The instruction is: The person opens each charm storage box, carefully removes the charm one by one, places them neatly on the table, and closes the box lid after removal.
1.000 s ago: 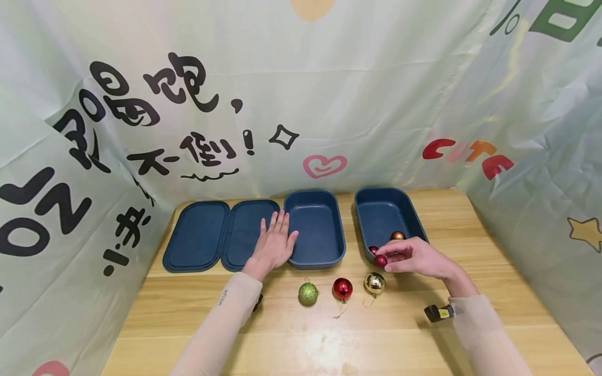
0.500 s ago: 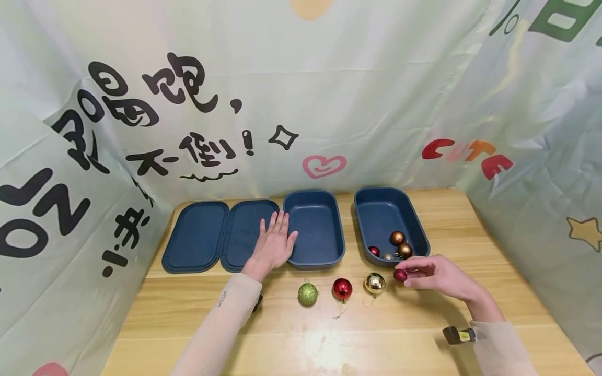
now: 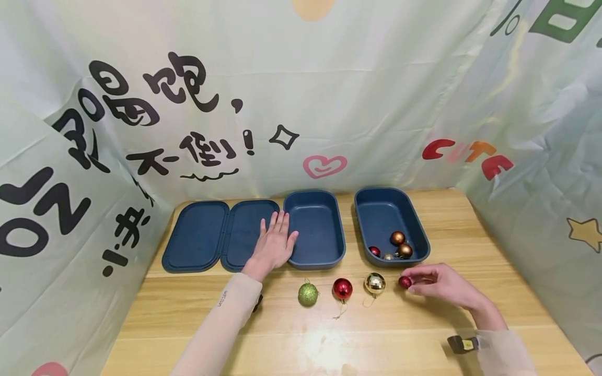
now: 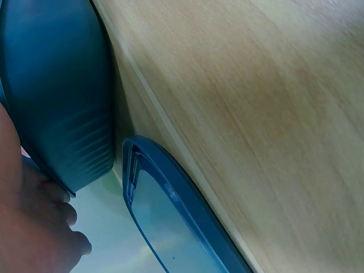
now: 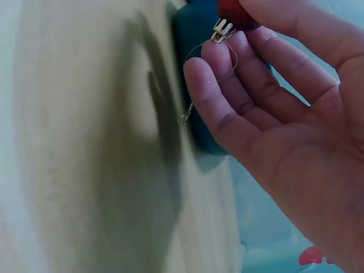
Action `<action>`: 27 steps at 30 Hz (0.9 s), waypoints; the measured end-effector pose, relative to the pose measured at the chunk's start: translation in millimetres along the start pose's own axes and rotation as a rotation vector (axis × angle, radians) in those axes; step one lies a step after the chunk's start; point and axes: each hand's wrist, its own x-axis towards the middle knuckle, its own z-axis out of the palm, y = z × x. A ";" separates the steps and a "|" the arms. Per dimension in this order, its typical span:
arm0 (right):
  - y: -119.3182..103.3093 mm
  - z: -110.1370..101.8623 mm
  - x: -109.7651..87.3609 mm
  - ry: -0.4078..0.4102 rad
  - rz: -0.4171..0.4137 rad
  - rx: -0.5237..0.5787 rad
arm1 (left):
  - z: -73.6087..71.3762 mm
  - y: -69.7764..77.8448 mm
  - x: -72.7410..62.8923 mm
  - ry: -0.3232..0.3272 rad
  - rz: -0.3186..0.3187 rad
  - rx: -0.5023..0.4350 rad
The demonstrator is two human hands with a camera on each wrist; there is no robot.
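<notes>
My right hand (image 3: 439,284) pinches a small dark red Christmas ball (image 3: 404,282), just in front of the right blue box (image 3: 385,196). In the right wrist view the ball (image 5: 238,14) shows its gold cap and a thin looped string. My left hand (image 3: 273,243) lies with straight fingers at the left side of the middle blue box (image 3: 314,263), by a blue lid (image 3: 244,230). Whether its palm touches the lid is hidden. Two copper balls (image 3: 397,238), a red ball (image 3: 374,251) and a tiny pale ball (image 3: 388,257) lie in the right box.
In front of the boxes lie a green glitter ball (image 3: 308,294), a shiny red ball (image 3: 342,288) and a gold faceted ball (image 3: 374,283). A second blue lid (image 3: 197,235) lies at the far left. A printed curtain (image 3: 376,104) closes off the back and sides.
My right hand has brought the dark red ball out over the right box's front edge, toward me and to the right. The left hand has stayed still.
</notes>
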 end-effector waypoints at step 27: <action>11.1 13.8 0.4 -0.018 -0.011 -0.069 | -0.2 -0.6 0.1 -0.009 -0.002 -0.003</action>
